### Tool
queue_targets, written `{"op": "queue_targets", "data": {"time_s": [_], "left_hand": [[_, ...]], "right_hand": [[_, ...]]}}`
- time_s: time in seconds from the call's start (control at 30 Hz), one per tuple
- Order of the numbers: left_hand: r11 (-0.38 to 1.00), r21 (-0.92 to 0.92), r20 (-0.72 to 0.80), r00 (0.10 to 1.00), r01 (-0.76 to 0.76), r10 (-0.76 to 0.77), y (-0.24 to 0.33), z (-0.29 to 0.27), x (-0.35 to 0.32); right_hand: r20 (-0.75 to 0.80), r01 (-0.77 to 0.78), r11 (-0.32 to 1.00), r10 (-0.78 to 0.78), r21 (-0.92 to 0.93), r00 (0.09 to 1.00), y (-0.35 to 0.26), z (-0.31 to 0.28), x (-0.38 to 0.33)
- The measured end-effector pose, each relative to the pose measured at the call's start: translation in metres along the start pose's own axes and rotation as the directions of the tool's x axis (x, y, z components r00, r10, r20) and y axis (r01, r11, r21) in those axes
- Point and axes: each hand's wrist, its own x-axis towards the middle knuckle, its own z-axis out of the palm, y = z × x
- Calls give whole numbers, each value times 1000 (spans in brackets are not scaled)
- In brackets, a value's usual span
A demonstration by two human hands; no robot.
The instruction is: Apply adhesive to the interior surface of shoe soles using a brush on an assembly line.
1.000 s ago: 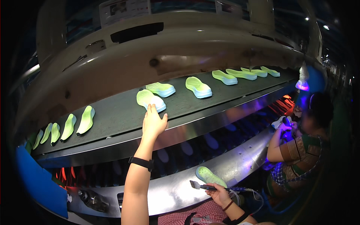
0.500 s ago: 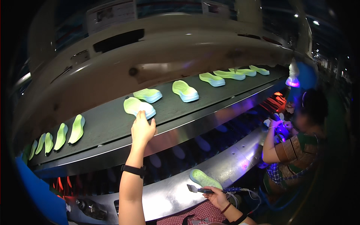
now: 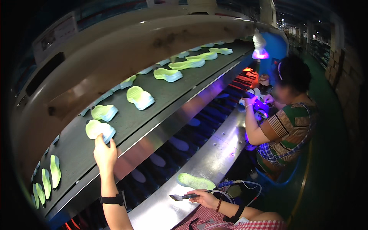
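Note:
My left hand (image 3: 105, 154) reaches over the conveyor belt, its fingers at the near end of a yellow-green and pale-blue shoe midsole (image 3: 94, 129). The thumb shows beside the midsole's edge; the grip beneath is hidden. Just behind it sits another midsole (image 3: 104, 112), and a third (image 3: 138, 97) is farther right. Low in the picture, my right hand (image 3: 205, 199) is closed round the dark handle of a flat brush (image 3: 178, 197), bristles pointing left. Beside the brush, a green sole (image 3: 194, 181) lies on the metal ledge (image 3: 165, 207).
More midsoles stand along the dark belt (image 3: 153, 103), under a large hood (image 3: 134, 50). Below its metal rail is a lower level with several soles. At right, a co-worker (image 3: 287, 119) handles something under a purple lamp (image 3: 260, 48). A blue cord and thin tubes (image 3: 230, 184) lie near my right hand.
The view has turned right, so the belt and both hands appear farther left. My left hand remains at the same midsole; my right hand still holds the brush beside the green sole.

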Motion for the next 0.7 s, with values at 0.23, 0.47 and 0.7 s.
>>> {"op": "queue_targets", "data": {"time_s": [0.23,0.47,0.7], "left_hand": [[998,5,41,997,69,-69,7,2,2],[997,76,-24,1000,2,-1,-6,7,3],[996,42,44,996,76,-78,12,-1,2]], "right_hand": [[-7,15,1000,-15,0,1000,-11,-9,-2],[-65,67,996,-63,64,996,-15,-15,-8],[-118,115,993,-110,35,987,-17,-20,-16]]}}
